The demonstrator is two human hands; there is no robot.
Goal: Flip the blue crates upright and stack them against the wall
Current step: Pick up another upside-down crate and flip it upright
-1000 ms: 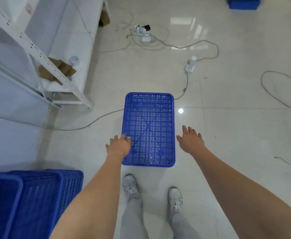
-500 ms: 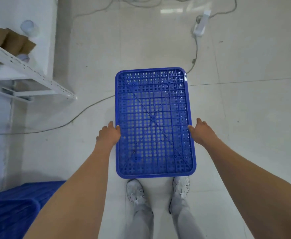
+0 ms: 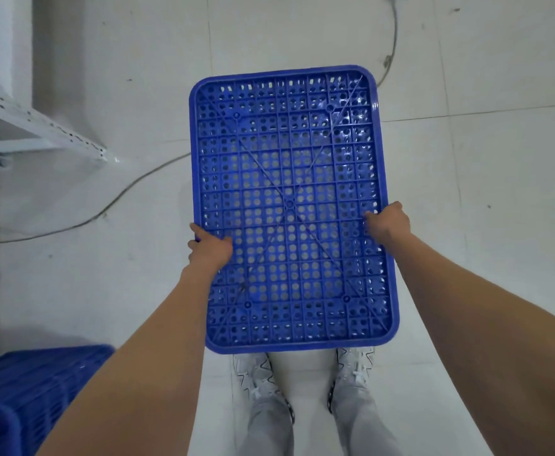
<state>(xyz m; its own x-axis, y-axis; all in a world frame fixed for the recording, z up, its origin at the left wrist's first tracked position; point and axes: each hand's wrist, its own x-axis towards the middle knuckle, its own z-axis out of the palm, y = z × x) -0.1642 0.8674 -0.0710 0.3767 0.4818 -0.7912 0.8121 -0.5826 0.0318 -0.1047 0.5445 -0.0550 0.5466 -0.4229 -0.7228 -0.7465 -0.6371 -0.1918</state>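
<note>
Blue crate (image 3: 291, 205), bottom side up, is now gripped on both long edges, where half a second ago the hands were only laid against its sides. It fills far more of the view and hides the toes of the shoes (image 3: 351, 366), so it is judged to be lifted off the floor (image 3: 483, 225) (though actual clearance cannot be seen). The flip is thus set up but not begun. The left hand (image 3: 208, 250) is curled over the left rim, thumb on the perforated base. The right hand (image 3: 388, 222) is clamped on the right rim likewise. More blue crates (image 3: 29, 390) are seen at lower left, beside the white shelf frame (image 3: 39, 126).
</note>
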